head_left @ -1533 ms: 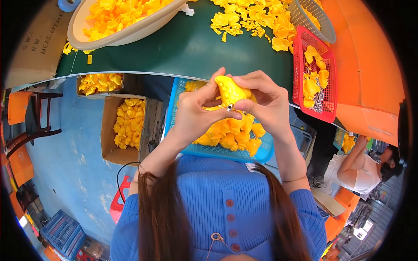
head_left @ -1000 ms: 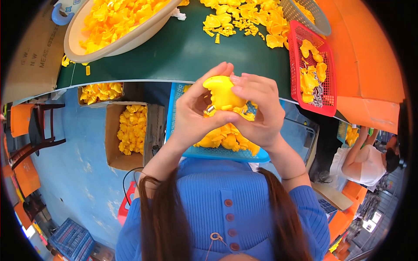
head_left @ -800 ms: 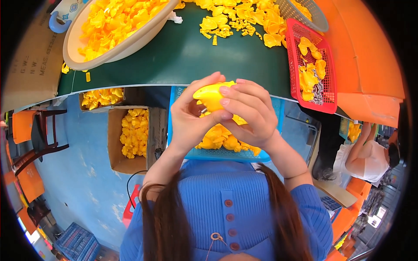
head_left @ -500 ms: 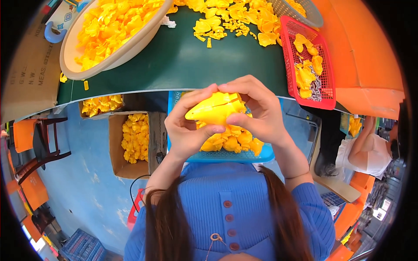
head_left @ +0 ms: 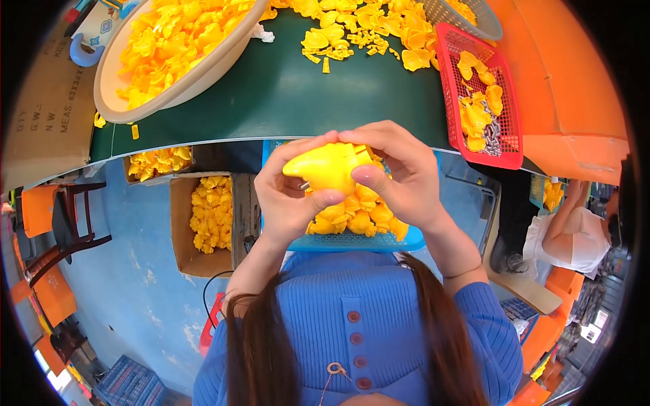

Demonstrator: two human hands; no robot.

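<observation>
Between my two hands is a yellow plastic shell part (head_left: 328,168), pointed at its left end and ridged at its right. My left hand (head_left: 288,186) grips the pointed side, with the thumb under it and the fingers over the top. My right hand (head_left: 403,176) closes on the ridged end, its thumb pressed on the near face. A small metallic bit (head_left: 304,185) shows beside the left fingers. Below the part, a blue basket (head_left: 399,242) at my lap holds a heap of yellow plastic pieces (head_left: 362,218), partly hidden by my hands.
On the dark green table (head_left: 284,88) stands a large beige basin (head_left: 233,64) of yellow parts. Loose yellow pieces (head_left: 413,34) lie at the back. A red basket (head_left: 512,139) with yellow parts and metal pins sits right. Cardboard box (head_left: 181,233) is lower left; a person (head_left: 575,237) sits at right.
The yellow part has turned in my hands: the dark seam along its side no longer shows, and a smooth face is toward me. A small metallic bit now shows under it.
</observation>
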